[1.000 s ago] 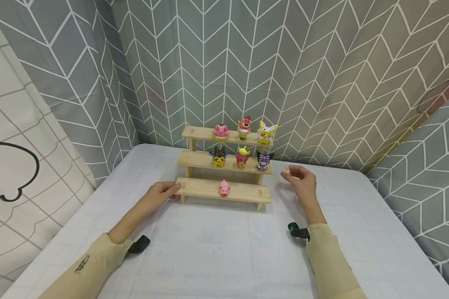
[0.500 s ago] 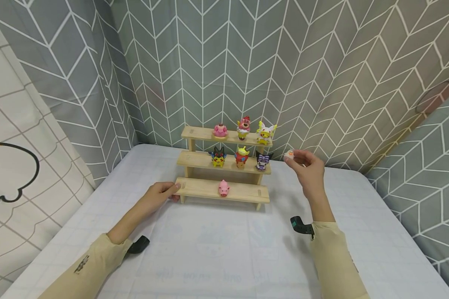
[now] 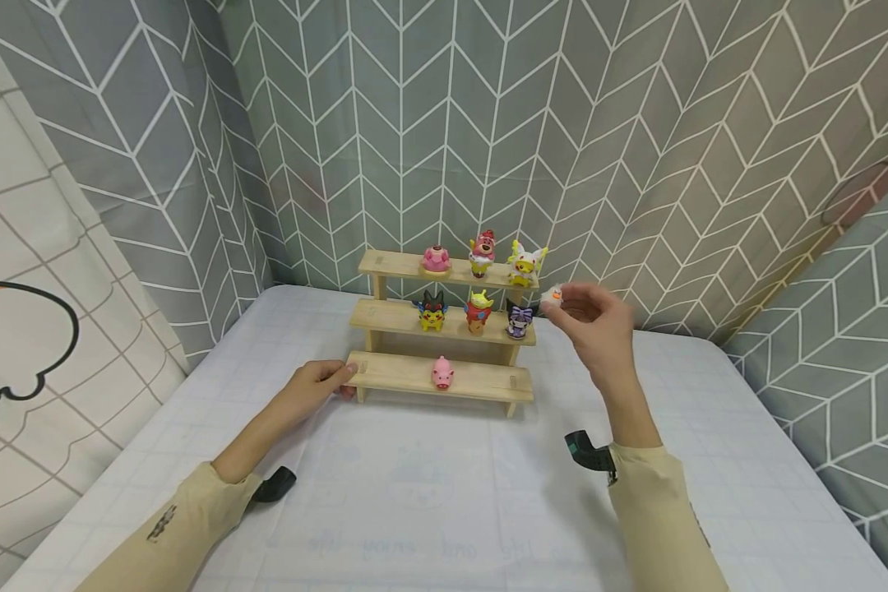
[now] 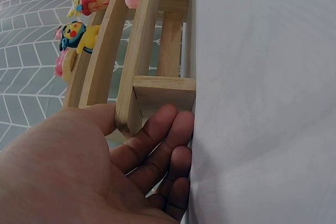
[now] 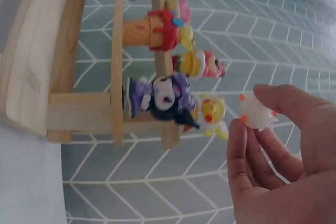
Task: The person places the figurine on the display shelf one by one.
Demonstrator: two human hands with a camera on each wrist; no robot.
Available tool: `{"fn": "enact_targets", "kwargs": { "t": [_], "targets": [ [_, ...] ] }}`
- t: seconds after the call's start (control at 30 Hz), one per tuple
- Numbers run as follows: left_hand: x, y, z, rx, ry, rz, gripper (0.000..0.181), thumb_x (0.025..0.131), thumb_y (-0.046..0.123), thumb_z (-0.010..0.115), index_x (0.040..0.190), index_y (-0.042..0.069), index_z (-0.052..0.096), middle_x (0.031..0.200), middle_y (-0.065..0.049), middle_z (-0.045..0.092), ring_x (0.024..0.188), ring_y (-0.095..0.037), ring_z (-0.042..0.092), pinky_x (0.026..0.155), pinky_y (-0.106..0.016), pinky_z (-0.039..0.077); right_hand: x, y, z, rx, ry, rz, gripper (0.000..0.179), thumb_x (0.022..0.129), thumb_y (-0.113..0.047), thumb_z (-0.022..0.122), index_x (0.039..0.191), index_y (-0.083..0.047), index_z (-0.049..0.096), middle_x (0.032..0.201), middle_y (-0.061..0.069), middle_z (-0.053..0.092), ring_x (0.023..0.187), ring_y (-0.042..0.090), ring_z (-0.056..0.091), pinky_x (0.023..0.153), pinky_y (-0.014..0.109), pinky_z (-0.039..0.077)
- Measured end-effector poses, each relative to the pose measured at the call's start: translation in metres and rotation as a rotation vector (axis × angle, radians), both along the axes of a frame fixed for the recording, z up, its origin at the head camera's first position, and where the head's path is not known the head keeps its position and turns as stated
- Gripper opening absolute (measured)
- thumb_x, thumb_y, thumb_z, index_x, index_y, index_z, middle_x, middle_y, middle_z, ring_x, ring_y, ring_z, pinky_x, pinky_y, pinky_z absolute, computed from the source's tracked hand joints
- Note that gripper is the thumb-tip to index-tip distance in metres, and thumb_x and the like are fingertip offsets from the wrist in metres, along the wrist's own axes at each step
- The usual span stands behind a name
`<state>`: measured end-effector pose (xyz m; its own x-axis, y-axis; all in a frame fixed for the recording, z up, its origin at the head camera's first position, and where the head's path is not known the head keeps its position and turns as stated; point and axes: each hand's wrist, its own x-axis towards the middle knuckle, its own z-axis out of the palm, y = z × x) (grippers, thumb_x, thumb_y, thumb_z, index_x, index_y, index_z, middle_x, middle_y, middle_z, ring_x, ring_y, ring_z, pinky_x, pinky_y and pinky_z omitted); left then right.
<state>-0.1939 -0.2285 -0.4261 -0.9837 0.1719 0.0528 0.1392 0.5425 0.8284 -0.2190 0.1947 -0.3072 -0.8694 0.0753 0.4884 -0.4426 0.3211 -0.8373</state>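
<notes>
My left hand (image 3: 318, 382) grips the left end of the lowest board of a three-step wooden display stand (image 3: 400, 375), thumb on top and fingers curled underneath, as the left wrist view shows. Raised off the table to the right of the stand, my right hand (image 3: 599, 329) pinches a small white toy bird (image 5: 255, 113) with orange feet between thumb and fingertips. The toy bird is level with the upper steps, close to the black-and-purple figurine (image 3: 520, 321) on the middle step and the white-and-yellow figurine (image 3: 525, 263) on the top one. A pink pig figurine (image 3: 442, 374) sits on the bottom step.
A yellow-and-black figurine (image 3: 432, 312) and a green-headed figurine in a red cone (image 3: 478, 312) share the middle step. Up top stand a pink figurine (image 3: 436, 260) and a red-hatted bear figurine (image 3: 482, 253). Behind the white-covered table (image 3: 414, 493) hangs a patterned grey curtain (image 3: 444, 123).
My right hand has risen with the toy bird, swung slightly right, then come left toward the stand's upper right end. My left hand has stayed on the bottom board.
</notes>
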Motion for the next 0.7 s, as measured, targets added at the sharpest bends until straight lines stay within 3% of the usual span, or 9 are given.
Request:
{"fn": "enact_targets", "kwargs": {
  "t": [0.2,0.5,0.7],
  "targets": [
    [0.001,0.001,0.001,0.011,-0.003,-0.004,0.041,0.111,0.036,0.054,0.097,0.003,0.074,0.088,-0.006,0.073,0.090,-0.018,0.060,0.089,-0.034,0.045,0.007,-0.012,0.005,0.141,-0.054,0.026,0.033,0.091,-0.015,0.085,0.117,0.001,0.072,0.110,0.014,0.072,0.094,0.007,0.068,0.084,0.013,0.054],
    [-0.003,-0.002,-0.002,-0.021,-0.004,0.007,0.044,0.111,0.041,0.053,0.096,0.005,0.074,0.086,-0.004,0.073,0.090,-0.018,0.060,0.089,-0.034,0.044,0.010,-0.023,0.001,0.363,-0.168,0.071,0.030,0.090,-0.023,0.086,0.112,-0.006,0.073,0.106,0.013,0.075,0.095,0.023,0.073,0.079,0.022,0.056],
    [-0.003,-0.001,-0.002,-0.014,-0.008,0.000,0.045,0.111,0.042,0.053,0.095,0.005,0.074,0.087,-0.004,0.073,0.091,-0.018,0.059,0.089,-0.035,0.044,0.007,-0.030,-0.006,0.418,-0.200,0.119,0.032,0.087,-0.021,0.088,0.109,-0.004,0.074,0.101,0.013,0.077,0.094,0.027,0.075,0.081,0.035,0.059]
  ]
}}
